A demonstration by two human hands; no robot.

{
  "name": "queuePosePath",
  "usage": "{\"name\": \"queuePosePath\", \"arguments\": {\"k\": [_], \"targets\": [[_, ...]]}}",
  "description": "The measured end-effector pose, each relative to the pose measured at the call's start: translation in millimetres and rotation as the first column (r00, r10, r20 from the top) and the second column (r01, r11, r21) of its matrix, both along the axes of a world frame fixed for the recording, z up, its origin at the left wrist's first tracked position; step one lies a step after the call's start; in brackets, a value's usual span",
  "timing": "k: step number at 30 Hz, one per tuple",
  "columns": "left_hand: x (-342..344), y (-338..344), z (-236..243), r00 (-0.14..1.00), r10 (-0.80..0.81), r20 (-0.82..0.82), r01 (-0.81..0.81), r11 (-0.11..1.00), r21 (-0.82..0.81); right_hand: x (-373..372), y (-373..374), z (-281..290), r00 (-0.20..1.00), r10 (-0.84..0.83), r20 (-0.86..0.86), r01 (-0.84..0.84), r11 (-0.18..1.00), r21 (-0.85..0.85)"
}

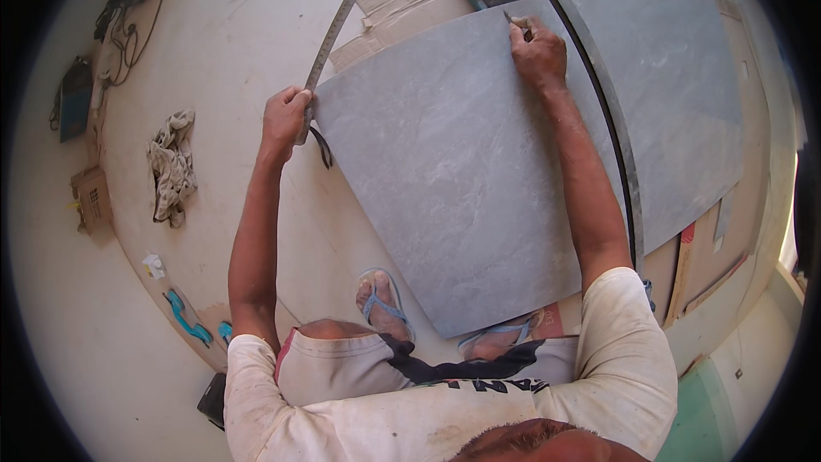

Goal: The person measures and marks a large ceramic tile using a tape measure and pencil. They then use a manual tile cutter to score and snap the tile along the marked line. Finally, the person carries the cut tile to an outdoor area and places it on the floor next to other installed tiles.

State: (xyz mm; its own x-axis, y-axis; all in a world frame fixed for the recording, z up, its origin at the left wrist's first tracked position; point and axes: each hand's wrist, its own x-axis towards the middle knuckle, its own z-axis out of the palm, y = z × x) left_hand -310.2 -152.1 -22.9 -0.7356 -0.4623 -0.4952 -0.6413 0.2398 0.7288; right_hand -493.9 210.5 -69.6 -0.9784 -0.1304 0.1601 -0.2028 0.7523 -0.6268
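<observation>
Your knees and flip-flops (382,301) sit right at the near corner of the big grey tile (479,171), which lies flat on cardboard (410,0) on the floor. No line shows on it, so the marking looks barely begun. Your left hand (284,120) clamps the metal ruler (338,26) at the tile's left corner; your right hand (539,56) pinches a pencil (516,24) at the far edge. Open floor to your left.

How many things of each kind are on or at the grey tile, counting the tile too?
Grey tile: 1
Metal ruler: 1
Long dark bar: 1
Pencil: 1
Total: 4
</observation>
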Motion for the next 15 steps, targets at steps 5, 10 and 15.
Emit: {"name": "queuePosePath", "arguments": {"k": [5,10,15], "targets": [[-1.9,-0.5,0.8,0.999,-0.003,0.039,0.002,1.0,0.03,-7.6,-7.8,1.8,0.999,0.002,0.052,-0.004,0.999,0.053],[0.8,-1.6,1.6,1.0,0.013,0.023,-0.013,1.0,0.017,-3.5,-8.6,0.9,1.0,-0.004,0.018,0.004,0.999,0.045],[-0.5,-1.7,0.2,1.0,-0.008,0.02,0.007,1.0,0.012,-4.8,-4.1,2.9,1.0,0.006,0.022,-0.006,1.0,-0.03]]}}
